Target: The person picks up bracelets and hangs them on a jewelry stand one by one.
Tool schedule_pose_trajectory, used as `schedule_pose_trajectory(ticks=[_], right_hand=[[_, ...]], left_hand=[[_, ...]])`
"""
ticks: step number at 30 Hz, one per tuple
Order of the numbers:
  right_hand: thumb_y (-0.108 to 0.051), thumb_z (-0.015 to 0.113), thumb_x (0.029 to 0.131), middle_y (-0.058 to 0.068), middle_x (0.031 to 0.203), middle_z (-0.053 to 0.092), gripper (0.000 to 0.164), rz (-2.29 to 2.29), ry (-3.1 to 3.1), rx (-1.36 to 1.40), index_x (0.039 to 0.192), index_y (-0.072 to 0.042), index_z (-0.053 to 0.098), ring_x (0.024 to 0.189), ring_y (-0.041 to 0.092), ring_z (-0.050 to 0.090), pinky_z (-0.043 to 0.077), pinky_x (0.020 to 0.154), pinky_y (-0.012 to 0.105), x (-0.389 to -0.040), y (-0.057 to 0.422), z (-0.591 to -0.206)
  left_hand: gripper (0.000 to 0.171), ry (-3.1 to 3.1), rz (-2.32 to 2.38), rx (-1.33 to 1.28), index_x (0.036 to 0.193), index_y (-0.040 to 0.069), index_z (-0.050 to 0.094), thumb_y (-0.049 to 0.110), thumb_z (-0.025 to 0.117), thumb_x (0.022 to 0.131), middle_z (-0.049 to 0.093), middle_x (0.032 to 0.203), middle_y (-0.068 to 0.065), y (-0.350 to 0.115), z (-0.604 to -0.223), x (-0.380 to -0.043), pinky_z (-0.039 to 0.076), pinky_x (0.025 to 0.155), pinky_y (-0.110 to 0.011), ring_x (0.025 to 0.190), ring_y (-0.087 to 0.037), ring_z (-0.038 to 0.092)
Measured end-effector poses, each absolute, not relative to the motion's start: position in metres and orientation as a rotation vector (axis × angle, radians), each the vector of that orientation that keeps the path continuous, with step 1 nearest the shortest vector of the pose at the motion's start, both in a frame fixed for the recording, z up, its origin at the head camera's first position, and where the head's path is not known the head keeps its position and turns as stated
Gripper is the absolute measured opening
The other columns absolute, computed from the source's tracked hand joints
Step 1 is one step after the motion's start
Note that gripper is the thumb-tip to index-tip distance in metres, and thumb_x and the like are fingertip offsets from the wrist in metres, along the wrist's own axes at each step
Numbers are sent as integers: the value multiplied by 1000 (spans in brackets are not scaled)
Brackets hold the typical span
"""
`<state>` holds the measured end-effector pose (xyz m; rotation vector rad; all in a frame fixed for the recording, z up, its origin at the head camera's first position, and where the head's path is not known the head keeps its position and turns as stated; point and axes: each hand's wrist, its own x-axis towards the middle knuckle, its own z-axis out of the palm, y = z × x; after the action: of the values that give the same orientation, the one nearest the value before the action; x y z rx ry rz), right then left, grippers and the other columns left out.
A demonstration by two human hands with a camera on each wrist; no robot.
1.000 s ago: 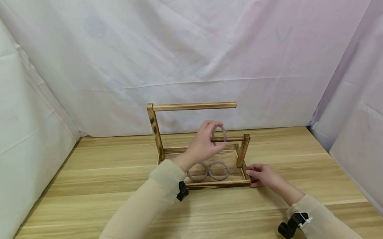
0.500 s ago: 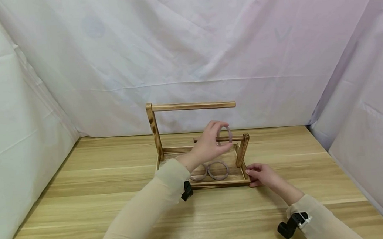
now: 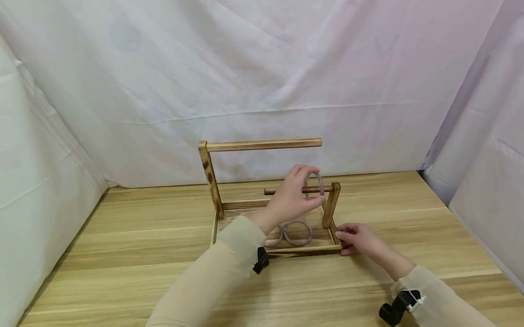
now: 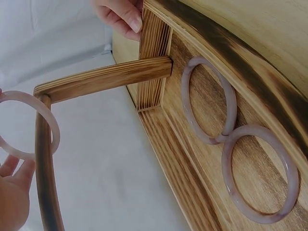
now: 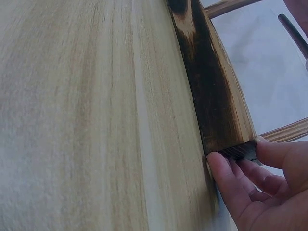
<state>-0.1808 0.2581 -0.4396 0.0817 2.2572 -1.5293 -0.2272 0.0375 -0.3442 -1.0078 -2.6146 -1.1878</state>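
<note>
A pale, creased cloth (image 3: 245, 58) is hanging behind a wood-grain table (image 3: 116, 295), on which a wooden tray (image 3: 304, 252) is lying. At its left a tall post (image 3: 211, 182) is rising and carrying an upper bar (image 3: 265, 144), which is reaching rightward to a free end. Inside the tray two pale rings are resting: the left ring (image 4: 226, 166) is being partly covered by the wrist in the head view, yet the left wrist view is showing it whole and touching the right ring (image 4: 231, 108). Above them the left hand (image 3: 291, 197) is pinching a third ring (image 3: 321, 183) upright, thumb below and fingers above (the left wrist view is cutting off most of that hand). This held ring is encircling the lower bar (image 3: 271, 191), near the short post (image 3: 331, 205) that is bearing it. Farthest right, the right hand (image 3: 358, 239) is gripping the tray's near corner; the right wrist view alone is showing its fingers against the end face and the tray's dark-streaked front side.
</note>
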Motion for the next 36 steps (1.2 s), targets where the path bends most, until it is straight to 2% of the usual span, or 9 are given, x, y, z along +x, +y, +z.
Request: schedule_pose_trajectory(ticks=[7,16,20,23,25,29,31,36], right_hand=[[-13,46,98,9,88,54,43,-1531,2257,81,128,18,40,76,13,55,57,70,30,-181,258,-440],[-13,46,98,10,89,54,43,-1528,2255,84,128,18,40,77,13,55,57,70,30,-181,257,-439],[-14,45,99,12,92,55,44,-1512,2259,77,130,17,39,79,14,55,57,71,31,-181,257,-438],[-13,45,99,14,95,56,44,-1512,2259,79,130,17,38,79,14,57,57,71,32,-181,257,-438],[-13,45,99,15,96,57,43,-1513,2259,83,130,17,38,79,14,57,57,71,32,-181,257,-438],[-13,45,99,15,95,58,43,-1519,2261,85,129,17,39,78,13,58,57,70,31,-181,257,-438],[-13,45,99,15,95,58,43,-1517,2262,87,130,17,39,78,13,58,57,69,32,-181,258,-438],[-22,53,96,13,91,58,51,-1569,2218,27,127,16,42,78,15,59,58,68,31,-183,263,-441]], left_hand=[[51,-2632,-1114,-1045,132,15,44,28,65,87,46,131,-3,41,-341,-226,48,78,-23,99,-14,51],[54,-2675,-1039,-1052,133,16,43,30,65,87,44,137,-3,42,-342,-226,50,86,-25,105,-14,55],[53,-2675,-1001,-1050,133,16,43,31,65,87,44,136,-3,43,-344,-227,51,81,-24,96,-15,60],[52,-2664,-921,-1051,131,16,44,32,65,87,46,135,-2,43,-347,-229,50,85,-26,97,-15,60],[51,-2651,-846,-1042,130,16,46,34,65,86,49,133,-2,43,-347,-229,47,95,-29,107,-15,57],[53,-2639,-711,-1020,129,16,48,38,67,84,52,131,0,43,-347,-231,29,114,-37,123,-16,49],[54,-2647,-666,-1010,129,16,48,39,67,84,53,131,1,43,-347,-231,19,118,-41,126,-15,48],[57,-2675,-601,-988,130,16,48,41,68,83,54,131,1,44,-349,-231,11,118,-48,124,-14,50]])
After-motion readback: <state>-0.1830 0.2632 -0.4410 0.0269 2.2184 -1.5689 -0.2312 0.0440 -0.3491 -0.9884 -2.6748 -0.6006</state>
